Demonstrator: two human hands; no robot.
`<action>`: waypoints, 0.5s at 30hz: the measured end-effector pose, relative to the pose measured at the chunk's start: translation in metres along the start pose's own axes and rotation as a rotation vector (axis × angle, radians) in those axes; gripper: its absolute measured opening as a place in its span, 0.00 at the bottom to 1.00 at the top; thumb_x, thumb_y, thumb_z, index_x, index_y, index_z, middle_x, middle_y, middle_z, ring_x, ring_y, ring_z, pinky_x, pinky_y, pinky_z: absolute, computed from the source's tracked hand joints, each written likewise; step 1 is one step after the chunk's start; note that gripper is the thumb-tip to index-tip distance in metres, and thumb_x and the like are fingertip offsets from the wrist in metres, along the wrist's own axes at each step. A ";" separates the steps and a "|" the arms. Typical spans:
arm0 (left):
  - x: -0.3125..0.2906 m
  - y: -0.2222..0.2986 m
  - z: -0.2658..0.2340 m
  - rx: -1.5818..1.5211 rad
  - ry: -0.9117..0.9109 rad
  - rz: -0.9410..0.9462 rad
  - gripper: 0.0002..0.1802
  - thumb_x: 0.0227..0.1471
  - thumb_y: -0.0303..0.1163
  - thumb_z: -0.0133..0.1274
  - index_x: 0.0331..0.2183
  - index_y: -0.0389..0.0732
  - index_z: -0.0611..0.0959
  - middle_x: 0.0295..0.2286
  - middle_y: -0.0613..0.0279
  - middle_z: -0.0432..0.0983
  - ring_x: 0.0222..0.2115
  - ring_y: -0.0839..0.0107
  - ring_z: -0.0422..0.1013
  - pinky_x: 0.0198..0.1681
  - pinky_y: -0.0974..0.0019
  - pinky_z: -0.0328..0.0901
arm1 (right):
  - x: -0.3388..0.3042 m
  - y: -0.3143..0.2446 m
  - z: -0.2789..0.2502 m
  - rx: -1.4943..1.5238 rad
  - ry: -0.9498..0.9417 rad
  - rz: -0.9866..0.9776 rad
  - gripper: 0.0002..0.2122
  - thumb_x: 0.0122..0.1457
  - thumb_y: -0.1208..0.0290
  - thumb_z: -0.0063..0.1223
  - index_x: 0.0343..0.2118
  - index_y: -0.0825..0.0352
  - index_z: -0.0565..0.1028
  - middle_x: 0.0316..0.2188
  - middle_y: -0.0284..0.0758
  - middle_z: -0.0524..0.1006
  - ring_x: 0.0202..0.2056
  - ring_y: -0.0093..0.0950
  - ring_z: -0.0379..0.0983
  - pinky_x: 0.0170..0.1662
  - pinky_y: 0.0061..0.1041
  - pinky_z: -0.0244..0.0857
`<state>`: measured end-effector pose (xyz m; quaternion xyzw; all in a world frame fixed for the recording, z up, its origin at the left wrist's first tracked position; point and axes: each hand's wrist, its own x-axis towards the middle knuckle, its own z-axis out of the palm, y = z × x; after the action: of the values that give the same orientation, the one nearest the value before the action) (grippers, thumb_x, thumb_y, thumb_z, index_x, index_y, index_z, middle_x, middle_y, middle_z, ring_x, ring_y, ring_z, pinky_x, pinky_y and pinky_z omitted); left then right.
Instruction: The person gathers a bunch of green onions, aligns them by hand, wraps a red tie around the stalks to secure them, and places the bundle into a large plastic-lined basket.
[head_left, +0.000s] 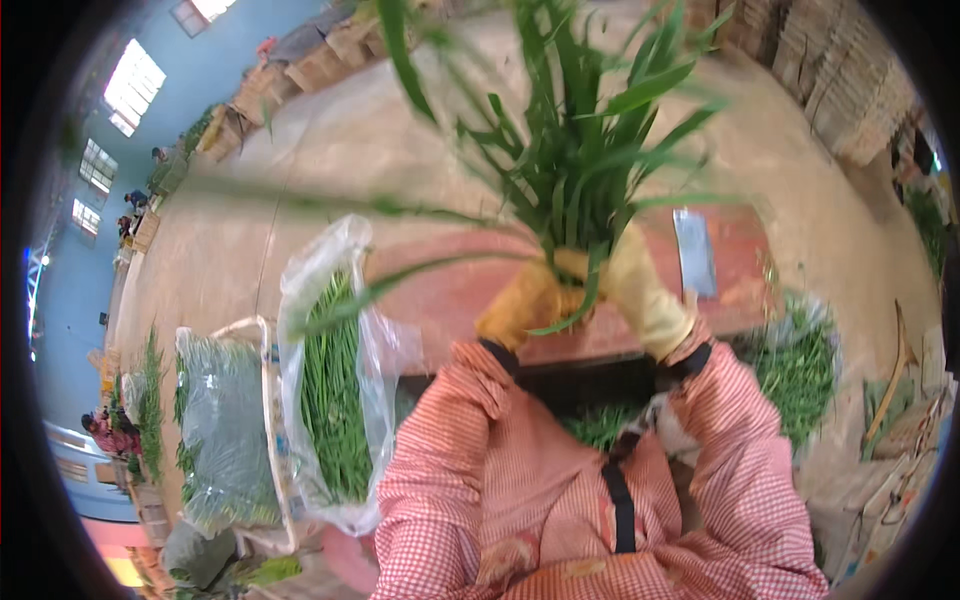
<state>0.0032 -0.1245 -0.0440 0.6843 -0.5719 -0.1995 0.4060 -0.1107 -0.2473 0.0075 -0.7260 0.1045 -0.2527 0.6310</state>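
Observation:
Over a low red table [740, 290], I hold up a bunch of long green leafy stalks [575, 150] with both hands. My left hand [522, 302], in an orange-yellow glove, is closed round the base of the bunch. My right hand [640, 292], in a paler yellow glove, is closed against the other side of the base. The leaves fan out upward and away from me, and some are smeared by motion. A few long blades droop to the left, and one hangs across the gloves. My fingertips are partly hidden by the leaves.
A flat silvery-blue packet [695, 252] lies on the table's right part. Left of the table stand an open clear plastic bag of green stalks [333, 390] and a wrapped bundle [228, 430] beside a white frame [272, 400]. More cut greens [800, 370] lie at right. Stacked cartons [840, 80] stand far right.

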 end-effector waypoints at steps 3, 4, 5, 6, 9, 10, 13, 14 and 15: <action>0.004 -0.009 0.012 -0.221 0.093 0.035 0.16 0.50 0.37 0.63 0.38 0.38 0.82 0.31 0.54 0.81 0.32 0.64 0.75 0.37 0.61 0.69 | 0.011 0.027 0.003 -0.290 0.107 -0.415 0.25 0.50 0.70 0.68 0.51 0.69 0.73 0.37 0.39 0.81 0.40 0.32 0.76 0.46 0.30 0.69; 0.006 -0.009 0.014 -0.376 0.056 -0.063 0.16 0.49 0.37 0.64 0.37 0.37 0.82 0.30 0.52 0.80 0.32 0.63 0.75 0.37 0.60 0.69 | 0.011 0.029 0.003 -0.160 0.086 -0.280 0.24 0.50 0.71 0.67 0.50 0.69 0.74 0.37 0.40 0.81 0.39 0.32 0.76 0.45 0.30 0.70; 0.008 -0.008 0.015 -0.360 0.059 -0.123 0.16 0.49 0.37 0.64 0.37 0.37 0.82 0.30 0.52 0.80 0.32 0.63 0.75 0.37 0.60 0.69 | 0.012 0.028 0.003 -0.047 0.066 -0.178 0.22 0.49 0.72 0.67 0.48 0.69 0.74 0.37 0.40 0.81 0.39 0.32 0.77 0.45 0.30 0.70; 0.012 -0.007 0.016 -0.343 0.088 -0.014 0.16 0.49 0.35 0.63 0.38 0.37 0.82 0.31 0.53 0.80 0.32 0.64 0.75 0.37 0.61 0.69 | 0.013 0.025 0.002 -0.092 0.064 -0.146 0.19 0.51 0.74 0.65 0.46 0.69 0.76 0.37 0.37 0.81 0.39 0.30 0.76 0.43 0.28 0.70; 0.014 -0.004 0.018 -0.563 0.117 0.085 0.17 0.48 0.32 0.64 0.40 0.37 0.81 0.33 0.54 0.80 0.32 0.66 0.74 0.37 0.62 0.69 | 0.011 0.008 0.004 0.187 0.001 0.052 0.16 0.52 0.75 0.64 0.44 0.70 0.77 0.37 0.34 0.81 0.39 0.25 0.75 0.43 0.26 0.70; 0.012 -0.002 0.020 -0.740 0.106 0.034 0.18 0.47 0.32 0.64 0.41 0.37 0.80 0.34 0.55 0.80 0.32 0.65 0.74 0.37 0.62 0.69 | 0.010 0.002 0.005 0.182 -0.010 -0.037 0.16 0.52 0.75 0.65 0.45 0.70 0.77 0.37 0.31 0.80 0.38 0.21 0.74 0.43 0.24 0.69; 0.002 0.004 0.027 -0.533 0.273 0.060 0.20 0.45 0.30 0.64 0.41 0.35 0.79 0.34 0.56 0.80 0.32 0.65 0.73 0.37 0.63 0.69 | 0.003 -0.013 0.010 0.259 0.020 0.055 0.17 0.53 0.75 0.65 0.46 0.70 0.76 0.37 0.31 0.80 0.38 0.20 0.73 0.42 0.22 0.69; -0.002 0.006 0.031 -0.516 0.317 0.072 0.20 0.44 0.30 0.65 0.41 0.35 0.79 0.31 0.56 0.79 0.32 0.66 0.73 0.37 0.63 0.69 | 0.000 -0.017 0.010 0.291 0.005 0.016 0.18 0.54 0.74 0.64 0.48 0.69 0.75 0.37 0.29 0.79 0.37 0.19 0.73 0.41 0.21 0.68; -0.002 0.008 0.033 -0.513 0.294 0.004 0.20 0.44 0.30 0.65 0.41 0.35 0.79 0.31 0.56 0.79 0.32 0.66 0.73 0.37 0.63 0.69 | -0.002 -0.020 0.011 0.282 0.009 0.054 0.18 0.54 0.74 0.64 0.48 0.69 0.75 0.37 0.29 0.79 0.37 0.19 0.73 0.41 0.21 0.68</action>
<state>-0.0265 -0.1339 -0.0580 0.5795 -0.4394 -0.2356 0.6447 -0.1101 -0.2333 0.0252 -0.6260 0.0903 -0.2508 0.7328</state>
